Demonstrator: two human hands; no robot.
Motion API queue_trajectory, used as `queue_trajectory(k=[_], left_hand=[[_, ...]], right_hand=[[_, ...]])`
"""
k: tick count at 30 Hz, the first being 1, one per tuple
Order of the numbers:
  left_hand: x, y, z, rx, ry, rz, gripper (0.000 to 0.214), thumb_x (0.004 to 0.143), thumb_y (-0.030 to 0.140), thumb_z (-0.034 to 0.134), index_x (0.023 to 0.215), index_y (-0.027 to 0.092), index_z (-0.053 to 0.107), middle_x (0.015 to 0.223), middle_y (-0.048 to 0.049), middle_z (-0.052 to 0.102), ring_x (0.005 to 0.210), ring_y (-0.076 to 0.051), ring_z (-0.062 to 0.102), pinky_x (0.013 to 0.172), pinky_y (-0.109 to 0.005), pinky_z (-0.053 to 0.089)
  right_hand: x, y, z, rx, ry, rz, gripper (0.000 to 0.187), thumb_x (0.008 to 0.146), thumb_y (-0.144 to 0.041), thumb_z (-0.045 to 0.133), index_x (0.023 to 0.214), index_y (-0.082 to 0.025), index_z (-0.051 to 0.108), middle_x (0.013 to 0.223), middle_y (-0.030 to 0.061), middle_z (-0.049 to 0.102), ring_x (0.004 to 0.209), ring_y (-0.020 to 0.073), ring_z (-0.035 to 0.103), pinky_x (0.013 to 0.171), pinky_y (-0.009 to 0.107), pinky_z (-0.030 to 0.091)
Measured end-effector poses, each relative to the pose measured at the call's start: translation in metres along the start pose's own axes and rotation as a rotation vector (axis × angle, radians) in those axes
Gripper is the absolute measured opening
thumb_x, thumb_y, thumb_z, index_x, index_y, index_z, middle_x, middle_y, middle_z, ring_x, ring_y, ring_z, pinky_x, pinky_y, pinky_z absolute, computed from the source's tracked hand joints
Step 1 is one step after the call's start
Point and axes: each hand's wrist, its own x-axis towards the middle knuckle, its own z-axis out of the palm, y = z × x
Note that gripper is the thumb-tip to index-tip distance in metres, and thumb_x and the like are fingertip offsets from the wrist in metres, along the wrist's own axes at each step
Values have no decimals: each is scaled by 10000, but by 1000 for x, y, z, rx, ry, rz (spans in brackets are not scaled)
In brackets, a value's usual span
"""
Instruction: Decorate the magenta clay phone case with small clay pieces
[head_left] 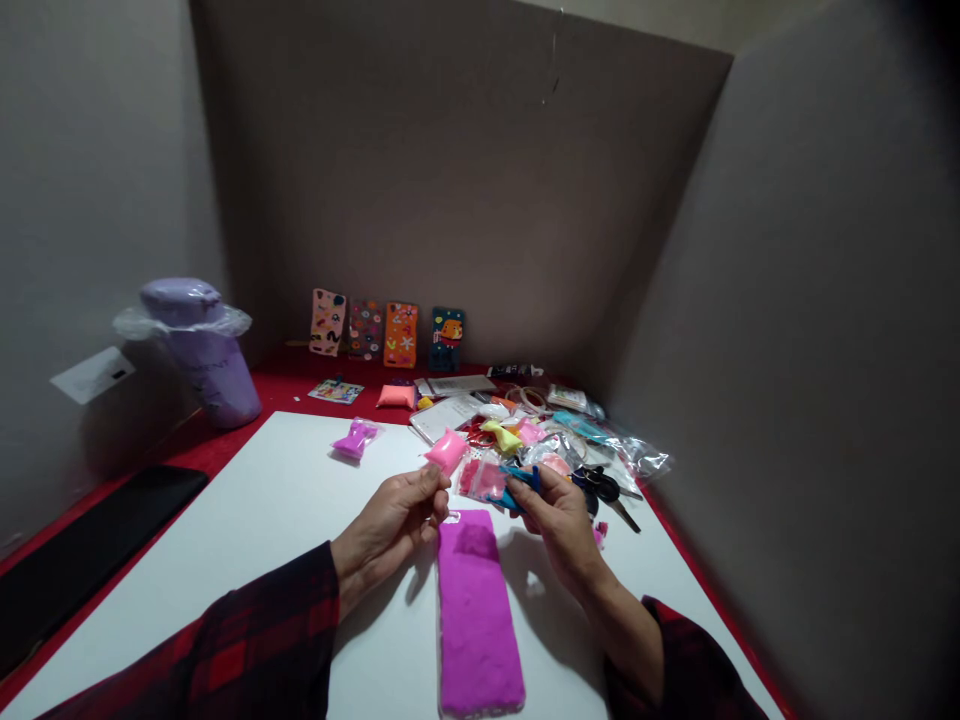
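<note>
Above the white surface [240, 500], the pink packet [448, 448] is pinched in the left hand [394, 515], while the right hand [561, 520] grips a blue tool [517, 486]; below lies a purple-coated phone case [480, 620], and farther back stand four decorated cases [401, 338]

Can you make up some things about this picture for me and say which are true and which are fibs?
1. The left hand holds a pink packet. True.
2. The phone case lying between the arms is green. False: its covering is purple.
3. Four decorated cases stand at the back. True.
4. The tall purple cup is on the right side. False: it is on the left.
5. The right hand holds a blue thing. True.
6. The purple packet is in the right hand. False: it lies on the white surface.
</note>
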Motion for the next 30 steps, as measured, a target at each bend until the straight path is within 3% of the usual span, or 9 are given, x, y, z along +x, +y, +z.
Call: queue_trajectory(k=[4,9,14,22,30], left_hand=[[1,-1,-1,-24,6,25,93,846,171,611,846,83,641,629,-5,523,472,-52,462,393,-130,398],[2,0,0,-28,17,68,160,762,-5,629,909,54,653,694,-28,560,529,-54,493,461,-133,437],[2,1,1,-18,39,94,49,770,72,670,765,68,621,661,-30,561,521,-56,478,409,-115,389],[2,0,0,-33,-11,49,190,824,211,652,700,88,578,602,8,491,468,-45,411,364,-123,345],[-1,3,3,-69,-15,76,64,825,115,621,771,87,601,653,-10,523,499,-49,457,418,-122,414]], right_hand=[[0,1,-1,1,-2,3,327,770,-385,707,654,-161,499,555,-49,455,457,50,345,389,176,207],[0,2,-1,0,-2,4,322,774,-379,705,655,-160,501,554,-48,455,456,49,343,387,176,204],[0,2,-2,1,-10,-1,311,780,-374,700,660,-160,509,569,-40,464,473,56,367,393,175,219],[0,1,-1,2,-1,-1,289,783,-365,699,675,-158,528,580,-36,475,474,53,365,389,170,227],[0,-1,-1,15,1,-4,275,758,-374,717,691,-158,561,595,-23,506,491,69,413,396,173,268]])
